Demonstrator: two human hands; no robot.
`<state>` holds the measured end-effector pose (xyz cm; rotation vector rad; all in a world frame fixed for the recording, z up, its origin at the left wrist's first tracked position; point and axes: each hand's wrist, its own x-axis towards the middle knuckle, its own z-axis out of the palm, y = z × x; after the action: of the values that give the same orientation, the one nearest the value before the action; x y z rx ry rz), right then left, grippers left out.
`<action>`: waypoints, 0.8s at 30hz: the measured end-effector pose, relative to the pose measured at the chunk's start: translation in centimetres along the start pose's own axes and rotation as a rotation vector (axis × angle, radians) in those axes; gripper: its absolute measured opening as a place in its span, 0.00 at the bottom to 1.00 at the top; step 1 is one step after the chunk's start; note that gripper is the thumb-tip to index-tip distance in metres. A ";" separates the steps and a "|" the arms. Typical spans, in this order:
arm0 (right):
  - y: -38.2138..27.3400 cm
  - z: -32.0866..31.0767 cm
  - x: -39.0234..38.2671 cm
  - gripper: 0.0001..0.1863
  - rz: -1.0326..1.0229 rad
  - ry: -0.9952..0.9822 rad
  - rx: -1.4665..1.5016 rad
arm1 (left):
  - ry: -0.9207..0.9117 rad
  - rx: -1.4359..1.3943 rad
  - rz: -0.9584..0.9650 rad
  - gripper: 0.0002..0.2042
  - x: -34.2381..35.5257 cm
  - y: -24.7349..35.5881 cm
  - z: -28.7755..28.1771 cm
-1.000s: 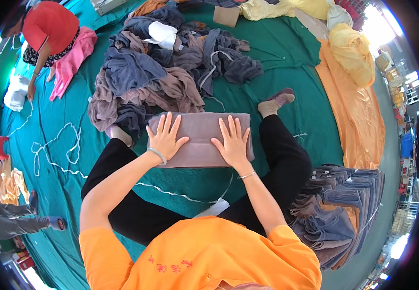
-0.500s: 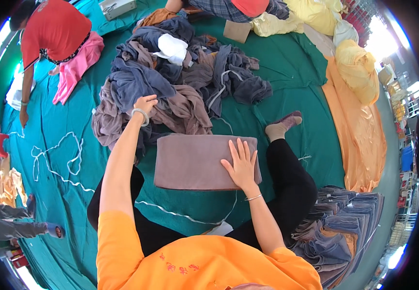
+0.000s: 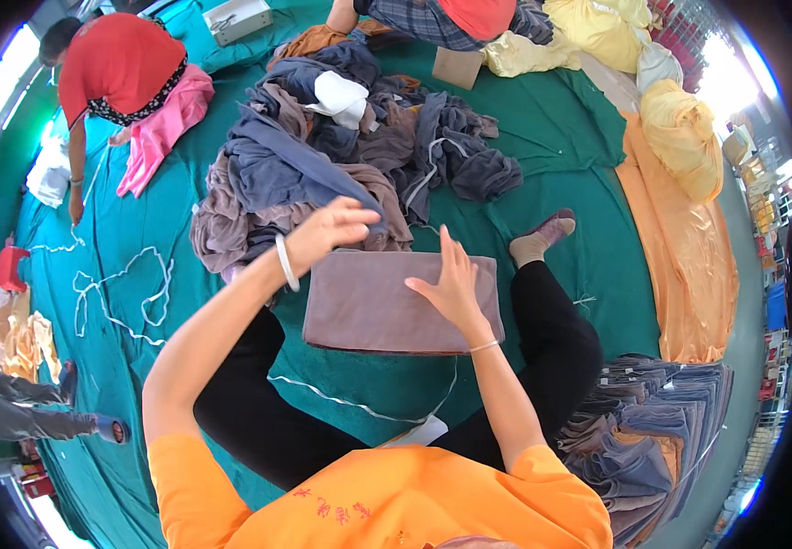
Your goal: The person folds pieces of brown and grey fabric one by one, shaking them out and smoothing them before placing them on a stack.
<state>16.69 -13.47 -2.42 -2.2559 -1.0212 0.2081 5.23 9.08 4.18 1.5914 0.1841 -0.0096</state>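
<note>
My left hand [image 3: 330, 229] is closed on the end of a blue-grey cloth [image 3: 300, 165], which stretches back into a heap of crumpled blue-grey and brown cloths [image 3: 379, 151]. Between my legs lies a flat, rectangular stack of folded brown cloths [image 3: 359, 302]. Over its right half is my right hand [image 3: 454, 284], fingers spread and holding nothing. Whether that hand still touches the top cloth, I cannot tell. A white cloth [image 3: 339, 99] rests on top of the heap.
Folded cloths [image 3: 670, 425] stand in a row by my right knee. Orange fabric [image 3: 679, 274] and yellow bundles [image 3: 684, 137] lie at the right. White cord [image 3: 131, 320] trails over the green ground sheet [image 3: 561, 210]. A person in red [image 3: 122, 69] bends at the far left.
My left hand has drawn the blue-grey cloth from the heap toward the folded stack. My right hand has lifted its fingers from lying flat there. The person in red's arm has shifted.
</note>
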 end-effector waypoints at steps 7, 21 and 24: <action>-3.4 -0.1 4.8 0.13 -0.385 -0.086 0.709 | -0.129 0.355 0.272 0.22 -3.2 4.5 6.1; -2.5 -12.3 8.0 0.22 0.235 -0.380 1.806 | 0.040 -0.528 0.182 0.15 1.7 4.3 3.9; -0.6 -8.8 6.5 0.28 0.340 -0.429 1.715 | 0.102 -0.833 0.120 0.17 1.9 5.5 4.1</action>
<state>24.13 -12.84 5.58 -0.7323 -0.2522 1.1934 8.25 5.12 9.26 0.7692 0.1440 0.2165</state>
